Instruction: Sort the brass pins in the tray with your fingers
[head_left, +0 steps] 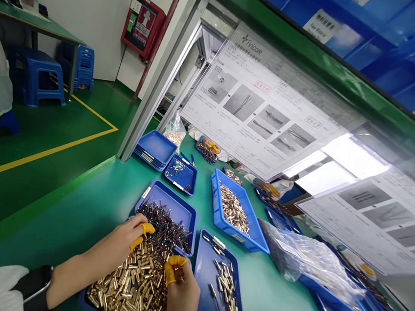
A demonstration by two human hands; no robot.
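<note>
My left hand (pixel 119 246) reaches over a blue tray (pixel 86 300) heaped with several brass sleeves (pixel 136 289); its fingers, with yellow finger cots, are curled in a pinch at the pile's far edge. My right hand (pixel 182 290) rests on the same pile, its yellow-capped thumb and fingers pinched together on something too small to make out. Just beyond lies a tray (pixel 188 213) of red-and-black wire pieces (pixel 167 227). To the right, a tray (pixel 206 278) holds a few assembled metal parts (pixel 227 283).
More blue trays stand behind: one with brass parts (pixel 233 207), a small one (pixel 181 174), a stack (pixel 155 147). Clear plastic bags (pixel 304 260) lie at right. Laminated instruction sheets (pixel 266 112) hang above. Blue stools (pixel 38 77) stand on the green floor at left.
</note>
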